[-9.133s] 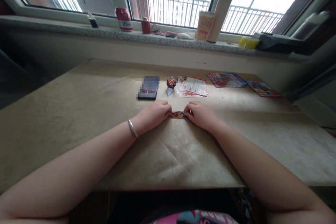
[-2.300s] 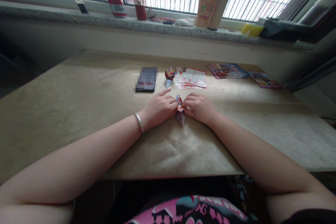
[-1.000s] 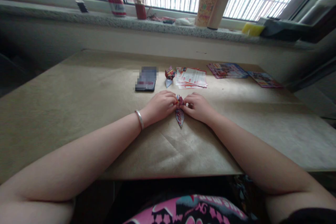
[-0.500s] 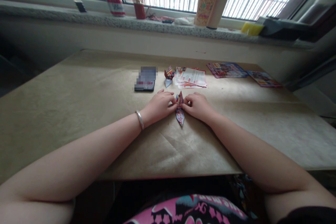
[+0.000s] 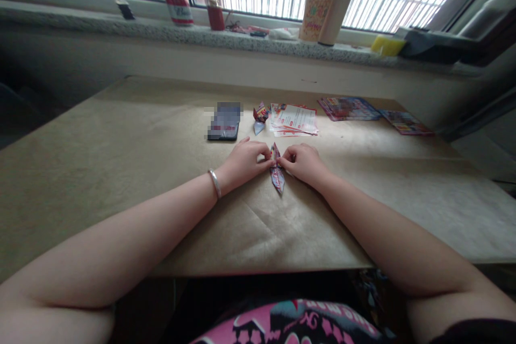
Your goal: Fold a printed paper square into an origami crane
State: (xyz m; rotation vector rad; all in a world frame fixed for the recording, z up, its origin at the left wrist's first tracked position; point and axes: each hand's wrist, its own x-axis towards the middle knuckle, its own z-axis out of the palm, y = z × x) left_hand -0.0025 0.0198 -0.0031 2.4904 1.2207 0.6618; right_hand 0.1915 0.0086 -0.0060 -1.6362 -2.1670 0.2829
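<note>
Between my hands lies a narrow folded paper [image 5: 277, 179], printed in colours, with a point at its far end and another toward me. My left hand [image 5: 250, 160] pinches its left edge near the middle between thumb and forefinger. On the opposite edge, my right hand [image 5: 303, 163] grips the paper with thumb and fingertips. The fingers hide the paper's middle fold. Just beyond my hands sits a second folded paper piece [image 5: 260, 117], dark red and printed above, with a pale pointed end.
A phone [image 5: 224, 121] lies left of the second folded piece, and printed sheets [image 5: 296, 119] lie to its right. Colourful leaflets [image 5: 349, 108] rest at the back right. Along the windowsill stand a red can [image 5: 177, 4], a patterned cup [image 5: 316, 15] and a yellow object [image 5: 387, 45].
The folded paper's far part looks narrower and flatter than before, its tip slightly lower and to the left. My right fingertips have moved slightly left, toward my left hand.
</note>
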